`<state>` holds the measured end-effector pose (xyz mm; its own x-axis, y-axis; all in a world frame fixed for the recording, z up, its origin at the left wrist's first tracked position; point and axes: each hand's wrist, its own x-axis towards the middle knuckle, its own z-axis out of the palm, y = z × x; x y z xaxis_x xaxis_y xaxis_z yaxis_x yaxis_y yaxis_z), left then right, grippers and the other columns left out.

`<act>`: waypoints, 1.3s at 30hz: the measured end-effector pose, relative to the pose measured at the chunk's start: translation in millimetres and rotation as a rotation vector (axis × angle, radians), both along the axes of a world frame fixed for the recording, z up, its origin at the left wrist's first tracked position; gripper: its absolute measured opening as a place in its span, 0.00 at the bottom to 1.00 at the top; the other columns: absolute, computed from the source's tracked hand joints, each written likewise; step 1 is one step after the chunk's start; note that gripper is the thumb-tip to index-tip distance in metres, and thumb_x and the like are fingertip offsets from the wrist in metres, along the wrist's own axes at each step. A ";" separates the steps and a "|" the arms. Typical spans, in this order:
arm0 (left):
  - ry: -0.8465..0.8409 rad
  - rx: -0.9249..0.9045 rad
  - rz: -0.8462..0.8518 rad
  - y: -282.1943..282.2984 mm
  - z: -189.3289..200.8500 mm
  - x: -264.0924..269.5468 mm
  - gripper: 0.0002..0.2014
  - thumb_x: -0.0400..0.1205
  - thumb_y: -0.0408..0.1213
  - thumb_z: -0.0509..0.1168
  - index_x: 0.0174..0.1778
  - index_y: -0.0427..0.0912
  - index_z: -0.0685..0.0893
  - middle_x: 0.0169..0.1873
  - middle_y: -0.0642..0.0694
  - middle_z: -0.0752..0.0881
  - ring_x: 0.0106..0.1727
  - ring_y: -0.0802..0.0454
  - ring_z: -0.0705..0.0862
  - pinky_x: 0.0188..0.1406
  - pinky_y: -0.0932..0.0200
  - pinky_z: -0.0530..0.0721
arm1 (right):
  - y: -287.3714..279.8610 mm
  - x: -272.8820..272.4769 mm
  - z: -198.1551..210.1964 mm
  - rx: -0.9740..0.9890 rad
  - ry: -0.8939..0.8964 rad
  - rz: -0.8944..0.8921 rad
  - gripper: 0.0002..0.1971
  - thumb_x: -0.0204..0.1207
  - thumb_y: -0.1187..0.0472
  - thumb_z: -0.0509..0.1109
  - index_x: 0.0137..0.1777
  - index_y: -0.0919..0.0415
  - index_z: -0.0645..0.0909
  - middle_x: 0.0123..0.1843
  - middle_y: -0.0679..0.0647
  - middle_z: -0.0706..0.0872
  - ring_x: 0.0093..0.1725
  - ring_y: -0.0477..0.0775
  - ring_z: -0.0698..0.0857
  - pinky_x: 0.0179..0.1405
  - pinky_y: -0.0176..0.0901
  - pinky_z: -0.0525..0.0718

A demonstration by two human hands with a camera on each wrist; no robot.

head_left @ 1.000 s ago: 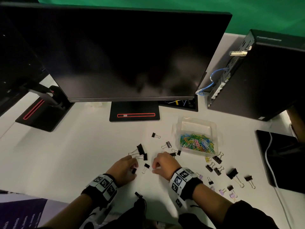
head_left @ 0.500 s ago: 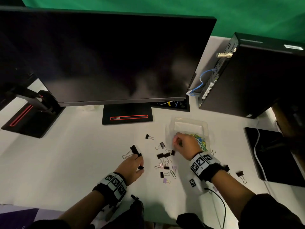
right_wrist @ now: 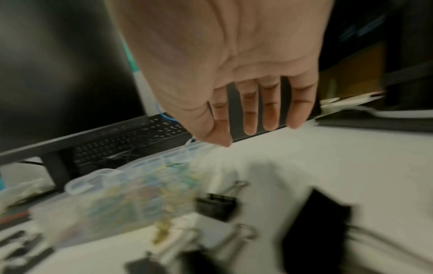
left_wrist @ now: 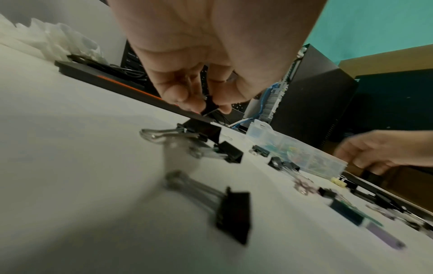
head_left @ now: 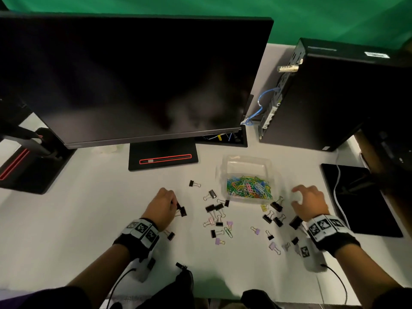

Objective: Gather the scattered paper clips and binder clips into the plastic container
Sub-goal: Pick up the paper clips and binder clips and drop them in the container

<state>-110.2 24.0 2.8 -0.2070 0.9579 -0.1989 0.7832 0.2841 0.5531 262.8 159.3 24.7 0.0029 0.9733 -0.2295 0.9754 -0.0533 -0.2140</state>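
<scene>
A clear plastic container (head_left: pixel 246 162) holding several coloured paper clips (head_left: pixel 248 189) stands on the white desk. Black, pink and purple binder clips (head_left: pixel 215 207) lie scattered in front of it and to its right (head_left: pixel 276 206). My left hand (head_left: pixel 161 205) is left of the scatter and pinches a small black binder clip (left_wrist: pixel 209 106) between thumb and fingers, just above two larger black clips (left_wrist: pixel 203 131). My right hand (head_left: pixel 308 202) hovers right of the container with fingers spread (right_wrist: pixel 249 118) and holds nothing. A big black clip (right_wrist: pixel 316 220) lies under it.
A large monitor (head_left: pixel 133 81) on a black stand (head_left: pixel 162 156) rises behind the clips. A black computer tower (head_left: pixel 334 97) stands at the back right, a black pad (head_left: pixel 359 199) with a white cable at the right. A second monitor base (head_left: pixel 24 168) sits at the left.
My right hand left the container and swung right past it, fingers spread. My left hand shifted slightly forward and now pinches a black clip. The head view has tilted.
</scene>
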 end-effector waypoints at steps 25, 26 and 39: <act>0.097 -0.048 -0.377 8.0 -8.8 65.9 0.35 0.71 0.60 0.64 0.72 0.51 0.69 0.70 0.45 0.65 0.69 0.44 0.68 0.69 0.49 0.72 | -59.4 -48.6 -19.5 -0.283 0.252 0.200 0.32 0.62 0.47 0.78 0.65 0.55 0.73 0.60 0.54 0.68 0.55 0.56 0.79 0.51 0.46 0.83; 0.184 -0.009 -0.408 8.8 -7.3 71.1 0.33 0.71 0.61 0.63 0.71 0.52 0.71 0.70 0.45 0.67 0.69 0.44 0.68 0.68 0.48 0.71 | -60.5 -50.4 -19.7 -0.293 0.264 0.246 0.32 0.62 0.48 0.78 0.66 0.53 0.73 0.60 0.53 0.69 0.54 0.55 0.79 0.50 0.45 0.83; 0.345 -0.089 -0.848 23.2 -5.8 109.6 0.13 0.82 0.39 0.60 0.61 0.45 0.81 0.61 0.44 0.78 0.65 0.44 0.71 0.62 0.52 0.68 | -56.9 25.1 -3.9 -0.435 0.071 0.154 0.40 0.56 0.54 0.82 0.69 0.43 0.68 0.55 0.51 0.67 0.57 0.55 0.77 0.56 0.45 0.82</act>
